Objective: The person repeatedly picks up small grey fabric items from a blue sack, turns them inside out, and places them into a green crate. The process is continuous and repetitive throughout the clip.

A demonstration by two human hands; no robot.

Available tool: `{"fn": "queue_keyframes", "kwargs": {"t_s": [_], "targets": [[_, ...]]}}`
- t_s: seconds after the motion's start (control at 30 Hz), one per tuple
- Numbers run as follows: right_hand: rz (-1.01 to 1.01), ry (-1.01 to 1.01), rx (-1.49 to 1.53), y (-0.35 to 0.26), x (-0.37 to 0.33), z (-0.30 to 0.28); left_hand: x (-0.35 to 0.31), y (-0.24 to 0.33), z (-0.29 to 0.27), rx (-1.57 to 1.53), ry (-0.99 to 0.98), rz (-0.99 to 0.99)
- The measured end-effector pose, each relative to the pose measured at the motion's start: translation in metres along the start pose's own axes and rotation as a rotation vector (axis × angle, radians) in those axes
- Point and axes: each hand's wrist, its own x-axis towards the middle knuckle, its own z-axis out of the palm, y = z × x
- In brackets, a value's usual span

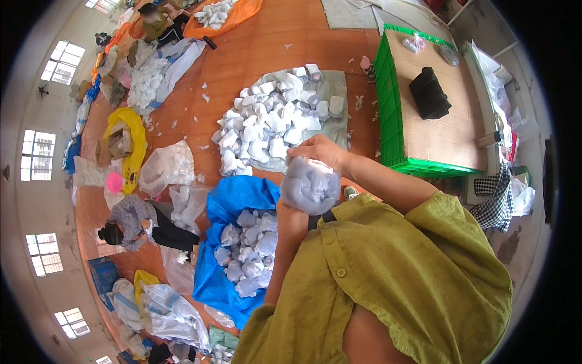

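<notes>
Seated workers (130,219) and heaped plush pieces (276,119) show a workshop (200,136).

A reddish-brown floor (242,48) holds a blue sack (242,187), a yellow sack (138,141), a translucent bag (170,167), scattered white tufts (205,97) and a pale sheet (337,85) heaped with white-and-gray stuffed pieces (270,118); at right, cardboard (412,139) over green crates (390,103) bears a black box (429,94).

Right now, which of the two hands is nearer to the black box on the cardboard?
Right. The right hand, at the far edge of the grey soft toy, is left of the black box; the left hand, at the toy's lower left, is farther away.
</notes>
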Motion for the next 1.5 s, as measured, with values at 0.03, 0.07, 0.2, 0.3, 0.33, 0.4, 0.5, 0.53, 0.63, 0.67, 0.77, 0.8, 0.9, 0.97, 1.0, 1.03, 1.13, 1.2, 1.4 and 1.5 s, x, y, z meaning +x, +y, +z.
{"fn": "queue_keyframes", "kwargs": {"t_s": [0.03, 0.07, 0.2, 0.3, 0.33, 0.4, 0.5, 0.53, 0.63, 0.67, 0.77, 0.8, 0.9, 0.97, 1.0, 1.03, 1.13, 1.2, 1.4, 1.5], "targets": [[0.026, -0.024, -0.012, -0.003, -0.003, 0.002, 0.001, -0.004, 0.001, 0.005, -0.006, 0.037], [0.038, -0.068, -0.035, -0.002, -0.001, 0.001, 0.002, -0.011, 0.002, 0.011, -0.011, 0.073], [-0.212, -0.46, 0.035, 0.059, 0.022, -0.017, -0.016, -0.007, 0.014, -0.176, -0.186, -0.064], [-0.256, -0.577, -0.063, 0.066, 0.001, -0.004, -0.024, -0.031, 0.025, -0.546, -0.242, -0.233], [-0.249, -0.582, -0.104, 0.064, -0.012, 0.002, -0.025, -0.028, 0.024, -0.603, -0.276, -0.224], [-0.289, -0.563, -0.2, 0.056, -0.028, 0.011, -0.015, -0.015, 0.018, -0.669, -0.39, -0.159], [-0.402, -0.499, -0.344, 0.037, -0.027, 0.019, -0.014, 0.008, 0.009, -0.694, -0.424, -0.021], [-0.425, -0.462, -0.381, 0.026, -0.022, 0.019, -0.016, 0.013, 0.007, -0.71, -0.382, 0.034], [-0.317, -0.266, -0.409, -0.014, -0.015, 0.024, -0.031, 0.023, 0.004, -0.741, -0.275, 0.115], [-0.191, -0.217, -0.352, -0.024, -0.017, 0.026, -0.029, 0.023, 0.002, -0.742, -0.268, 0.099], [0.054, -0.136, -0.25, -0.031, -0.019, 0.03, -0.028, 0.015, -0.018, -0.63, -0.349, -0.118], [0.054, -0.157, -0.29, -0.027, -0.02, 0.031, -0.027, 0.033, -0.011, -0.684, -0.408, -0.092], [-0.401, -0.449, -0.539, -0.016, -0.027, 0.032, -0.032, 0.039, -0.004, -0.586, -0.485, -0.171], [-0.397, -0.55, -0.516, 0.006, -0.029, 0.04, -0.019, 0.0, -0.017, -0.41, -0.674, -0.01], [-0.369, -0.572, -0.507, 0.011, -0.033, 0.044, -0.004, -0.003, -0.019, -0.306, -0.793, 0.142], [-0.342, -0.567, -0.51, 0.009, -0.035, 0.046, -0.001, -0.004, -0.018, -0.307, -0.8, 0.372], [-0.364, -0.491, -0.596, -0.01, -0.018, 0.036, 0.003, 0.014, 0.001, -0.501, -0.627, 0.625], [-0.354, -0.421, -0.619, -0.02, -0.013, 0.027, -0.01, 0.016, 0.002, -0.612, -0.485, 0.362], [0.163, -0.291, -0.48, -0.018, -0.031, 0.045, -0.026, -0.012, -0.003, -0.647, -0.332, 0.033], [0.222, -0.182, -0.423, -0.027, -0.049, 0.046, -0.026, -0.016, -0.009, -0.653, -0.263, 0.015]]}}
